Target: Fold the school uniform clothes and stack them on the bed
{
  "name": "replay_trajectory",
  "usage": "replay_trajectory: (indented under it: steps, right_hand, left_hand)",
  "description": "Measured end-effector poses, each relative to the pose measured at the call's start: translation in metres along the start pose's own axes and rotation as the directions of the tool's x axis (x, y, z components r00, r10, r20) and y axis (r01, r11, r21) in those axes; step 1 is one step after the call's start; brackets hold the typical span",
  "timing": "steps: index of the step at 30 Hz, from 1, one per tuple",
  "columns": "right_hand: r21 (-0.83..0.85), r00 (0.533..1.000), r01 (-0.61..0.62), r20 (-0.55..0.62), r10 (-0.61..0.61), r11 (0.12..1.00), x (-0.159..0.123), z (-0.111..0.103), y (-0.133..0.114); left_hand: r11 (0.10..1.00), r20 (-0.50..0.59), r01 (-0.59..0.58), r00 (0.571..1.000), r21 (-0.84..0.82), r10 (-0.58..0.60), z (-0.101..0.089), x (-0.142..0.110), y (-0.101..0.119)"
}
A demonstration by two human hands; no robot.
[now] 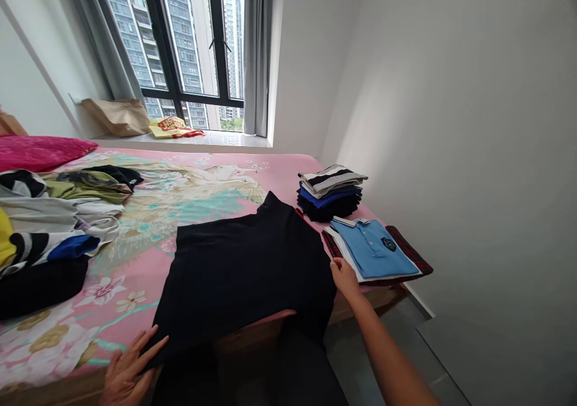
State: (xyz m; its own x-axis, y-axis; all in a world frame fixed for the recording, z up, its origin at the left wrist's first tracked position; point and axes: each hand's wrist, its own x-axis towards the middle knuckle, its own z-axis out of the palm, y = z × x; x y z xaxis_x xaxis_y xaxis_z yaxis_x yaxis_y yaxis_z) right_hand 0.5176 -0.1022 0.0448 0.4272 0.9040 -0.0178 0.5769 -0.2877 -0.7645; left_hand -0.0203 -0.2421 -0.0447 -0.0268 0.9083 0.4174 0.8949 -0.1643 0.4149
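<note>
A black T-shirt (252,261) lies spread across the near edge of the bed, its hem to the left and its neck and shoulders to the right. At the lower left, my left hand (130,367) rests on the hem corner with its fingers spread. My right hand (345,276) pinches the shirt's edge by the shoulder at the right. Just beyond that hand is a folded light blue polo shirt (376,249) with a dark badge, on top of white and dark red folded clothes (406,251).
A stack of folded clothes (331,192) stands behind the polo. Loose garments (58,219) lie heaped at the left on the floral bed sheet (216,183), near a magenta pillow (45,151). Paper bag (118,117) and yellow bag (174,127) sit on the sill. A wall (473,153) bounds the right.
</note>
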Motion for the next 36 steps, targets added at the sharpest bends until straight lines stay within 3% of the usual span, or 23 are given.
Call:
replay_trajectory:
  steps: [3, 6, 14, 17, 19, 21, 23, 24, 25, 26, 28, 29, 31, 33, 36]
  right_hand:
    - [-0.141, 0.996, -0.062, 0.048, 0.069, 0.988, 0.036, 0.009, -0.006]
    - [-0.259, 0.990, -0.089, 0.085, 0.114, 0.962, 0.053, 0.017, -0.005]
    - [-0.414, 0.996, -0.071, 0.026, 0.090, 0.907, 0.041, -0.004, 0.023]
    - [-0.454, 0.991, 0.090, -0.052, -0.127, 0.887, 0.029, 0.001, 0.005]
    - [-0.447, 0.921, 0.341, -0.020, -0.390, 0.827, 0.019, 0.016, -0.017]
    - [-0.393, 0.802, 0.579, 0.120, -0.585, 0.714, 0.010, 0.037, -0.034]
    - [-0.336, 0.700, 0.713, 0.306, -0.645, 0.615, 0.005, 0.056, -0.039]
    - [-0.340, 0.694, 0.720, 0.370, -0.617, 0.606, 0.005, 0.064, -0.036]
    - [-0.378, 0.733, 0.679, 0.391, -0.556, 0.630, 0.007, 0.069, -0.031]
    - [-0.440, 0.803, 0.595, 0.367, -0.470, 0.673, 0.011, 0.071, -0.023]
    - [-0.549, 0.932, 0.362, 0.225, -0.284, 0.753, 0.024, 0.070, -0.006]
    - [-0.567, 0.961, 0.278, 0.165, -0.224, 0.775, 0.030, 0.067, 0.001]
    - [-0.534, 0.969, 0.246, 0.131, -0.208, 0.809, 0.038, 0.059, 0.011]
    - [-0.418, 0.949, 0.313, 0.092, -0.303, 0.853, 0.034, 0.051, 0.019]
    - [-0.124, 0.898, 0.378, -0.193, -0.395, 0.918, 0.003, 0.044, 0.040]
  left_hand:
    - [1.000, 0.008, 0.001, 1.000, 0.025, -0.002, -0.001, 0.000, -0.001]
    - [0.999, 0.030, 0.019, 0.999, 0.028, -0.019, 0.000, -0.001, -0.002]
    - [1.000, -0.050, 0.001, 0.999, -0.003, -0.001, 0.004, -0.002, 0.005]
    - [1.000, -0.056, 0.000, 0.998, -0.022, -0.001, 0.003, -0.002, 0.008]
    - [0.999, -0.054, -0.002, 0.999, -0.035, 0.000, 0.003, -0.002, 0.009]
    - [0.999, -0.054, 0.001, 0.999, -0.044, -0.004, 0.002, -0.002, 0.009]
    - [0.999, -0.046, 0.014, 0.999, -0.040, -0.015, 0.002, -0.003, 0.009]
    - [0.999, -0.041, 0.020, 0.999, -0.035, -0.021, 0.002, -0.004, 0.009]
    - [0.999, -0.036, 0.021, 0.999, -0.030, -0.022, 0.001, -0.004, 0.009]
    - [1.000, -0.030, 0.016, 0.999, -0.025, -0.017, 0.001, -0.005, 0.009]
    - [1.000, -0.022, 0.000, 1.000, -0.017, -0.001, 0.001, -0.006, 0.009]
    - [1.000, -0.020, -0.004, 1.000, -0.012, 0.004, 0.001, -0.007, 0.009]
    - [1.000, -0.024, -0.003, 1.000, -0.005, 0.003, 0.001, -0.007, 0.011]
    - [1.000, -0.043, -0.001, 0.999, -0.005, 0.001, 0.001, -0.008, 0.013]
    - [1.000, -0.055, -0.017, 0.998, -0.006, 0.017, 0.000, -0.008, 0.018]
